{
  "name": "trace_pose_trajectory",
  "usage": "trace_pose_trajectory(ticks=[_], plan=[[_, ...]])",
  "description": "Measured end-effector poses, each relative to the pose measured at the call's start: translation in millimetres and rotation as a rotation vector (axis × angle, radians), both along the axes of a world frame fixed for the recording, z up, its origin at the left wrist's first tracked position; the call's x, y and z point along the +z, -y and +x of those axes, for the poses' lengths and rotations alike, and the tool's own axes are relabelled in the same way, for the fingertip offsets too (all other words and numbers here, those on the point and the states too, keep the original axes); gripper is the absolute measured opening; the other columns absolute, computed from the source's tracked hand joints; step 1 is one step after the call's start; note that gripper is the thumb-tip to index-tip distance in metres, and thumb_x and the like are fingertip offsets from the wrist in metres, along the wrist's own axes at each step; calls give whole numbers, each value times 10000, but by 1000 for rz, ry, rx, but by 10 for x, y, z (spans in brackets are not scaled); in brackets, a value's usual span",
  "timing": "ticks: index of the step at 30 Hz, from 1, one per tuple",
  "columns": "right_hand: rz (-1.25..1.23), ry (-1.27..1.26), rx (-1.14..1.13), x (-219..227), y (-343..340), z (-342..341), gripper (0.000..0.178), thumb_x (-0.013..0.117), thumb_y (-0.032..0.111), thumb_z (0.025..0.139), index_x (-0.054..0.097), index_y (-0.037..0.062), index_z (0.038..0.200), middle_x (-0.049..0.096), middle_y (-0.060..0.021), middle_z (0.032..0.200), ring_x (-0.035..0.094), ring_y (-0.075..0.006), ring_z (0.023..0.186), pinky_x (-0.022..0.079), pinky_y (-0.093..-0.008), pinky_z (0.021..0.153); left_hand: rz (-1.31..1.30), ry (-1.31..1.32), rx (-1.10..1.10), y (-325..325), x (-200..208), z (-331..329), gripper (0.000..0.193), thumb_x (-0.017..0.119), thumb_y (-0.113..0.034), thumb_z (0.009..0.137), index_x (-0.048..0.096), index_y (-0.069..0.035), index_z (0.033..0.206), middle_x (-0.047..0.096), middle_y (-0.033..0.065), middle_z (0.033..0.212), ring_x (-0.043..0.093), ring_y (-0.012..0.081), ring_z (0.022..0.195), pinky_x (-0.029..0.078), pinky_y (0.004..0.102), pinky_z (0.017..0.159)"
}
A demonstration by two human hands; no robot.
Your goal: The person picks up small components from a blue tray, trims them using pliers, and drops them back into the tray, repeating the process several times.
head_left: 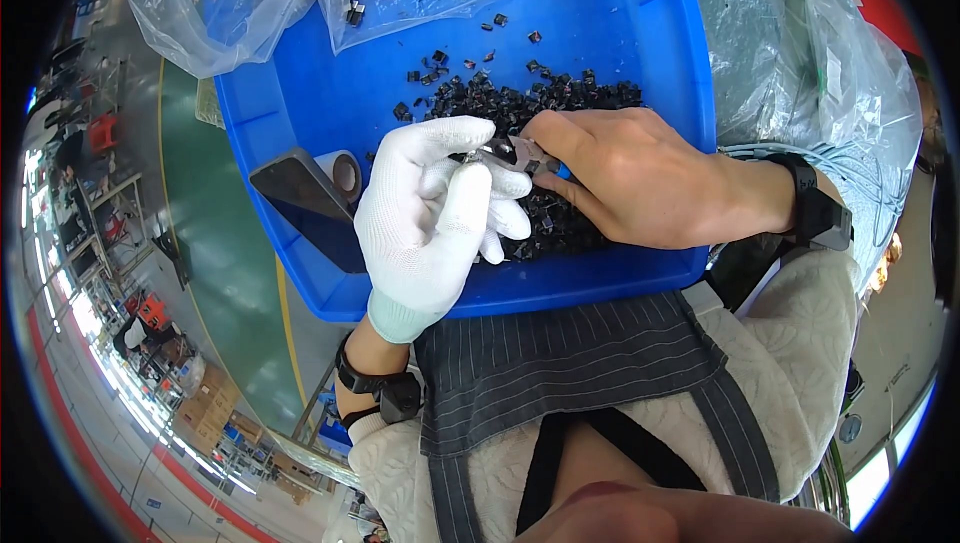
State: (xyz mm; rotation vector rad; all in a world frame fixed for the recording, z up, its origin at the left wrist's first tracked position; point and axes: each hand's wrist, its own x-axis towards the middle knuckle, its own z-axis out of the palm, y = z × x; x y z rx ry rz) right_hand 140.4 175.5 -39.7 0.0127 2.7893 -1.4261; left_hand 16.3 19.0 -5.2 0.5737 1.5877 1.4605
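Note:
My left hand (420, 218), in a white knit glove, is closed with thumb and forefinger pinching a small dark part that its fingers mostly hide. My bare right hand (650, 178) is wrapped round a pair of pliers (537, 159) with a bit of blue on the handle. The metal jaws point left and meet the small part at my left fingertips. Both hands are over a blue plastic bin (640, 3). Beneath and beyond them lies a heap of small black pieces (480, 98), a few scattered loose farther up.
A clear plastic bag (400, 8) with black and metal connectors lies at the bin's far end, another clear bag (200, 13) at its far left corner. A dark phone (300, 205) leans beside a tape roll (342, 175) at left. Plastic sheeting (770, 63) is on the right.

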Motion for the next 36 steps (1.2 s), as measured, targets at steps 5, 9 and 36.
trace_pose_trajectory(ticks=[5, 9, 36], plan=[[201, -176, -90, -80, 20, -4, 334, 665, 19, 744, 482, -11, 1022, 553, -144, 811, 585, -325, 749, 473, -395, 636, -42, -67, -19, 5, 22, 18, 267, 448, 9, 922, 452, 31, 1188, 655, 167, 862, 637, 120, 651, 475, 197, 490], [370, -269, -154, -98, 30, -13, 393, 664, 7, 676, 498, -7, 1031, 524, -121, 802, 560, -295, 719, 459, -375, 626, -64, -121, -16, 6, 22, 33, 281, 473, 4, 918, 455, 32, 1197, 662, 170, 891, 644, 118, 666, 489, 197, 513], [71, -22, -7, -29, -7, 12, 270, 595, 70, 832, 483, -38, 1053, 602, -189, 793, 620, -355, 726, 491, -417, 625, -23, -230, -49, 27, -43, 12, 253, 455, 8, 919, 465, 29, 1170, 659, 168, 914, 655, 124, 681, 508, 209, 547]])
